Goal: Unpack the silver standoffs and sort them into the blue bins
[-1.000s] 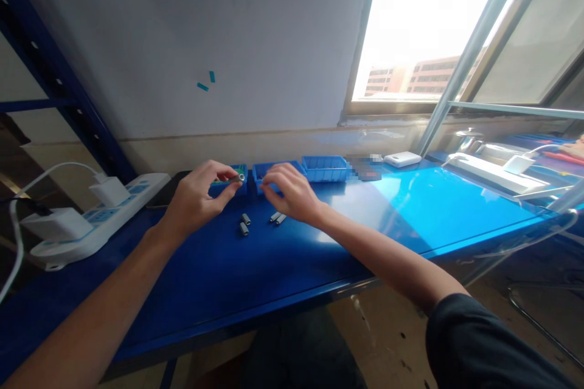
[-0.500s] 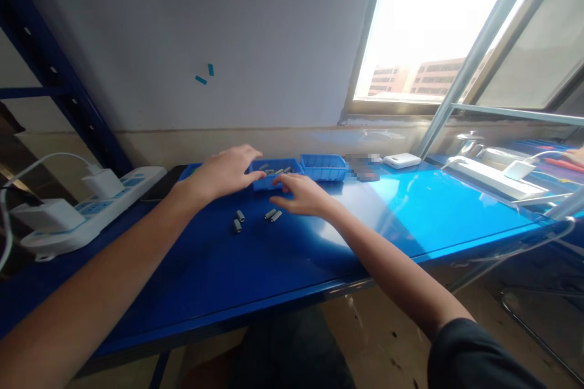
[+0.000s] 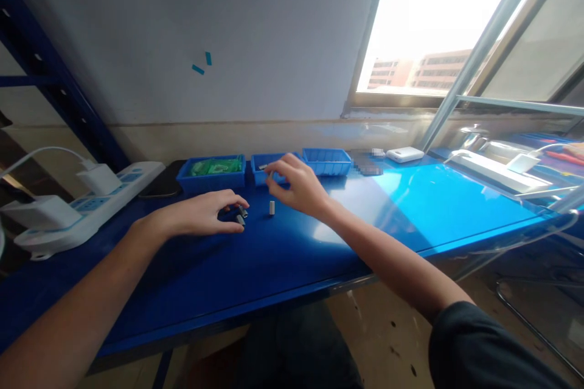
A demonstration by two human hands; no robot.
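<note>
My left hand (image 3: 205, 213) rests low over the blue table, thumb and fingers apart around two small grey metal cylinders (image 3: 241, 217). Whether the fingertips touch them I cannot tell. My right hand (image 3: 295, 185) is raised in a pinch, with a small grey metal cylinder (image 3: 270, 175) mostly hidden between thumb and fingertips. Below it, another metal cylinder (image 3: 272, 208) stands upright on the table. Behind the right hand, a blue bin (image 3: 260, 177) with some grey pieces inside is partly covered.
On the left is a blue bin (image 3: 212, 181) of green packets; another blue bin (image 3: 326, 162) stands right of the middle one. A white power strip (image 3: 98, 209) with plugged-in chargers lies at far left. The blue table (image 3: 255, 279) ends at its front edge; a white box (image 3: 404, 154) sits behind.
My left hand has come down from the bins to the two cylinders at left. My right hand has pinched one cylinder and lifted it; the one beside it now stands upright.
</note>
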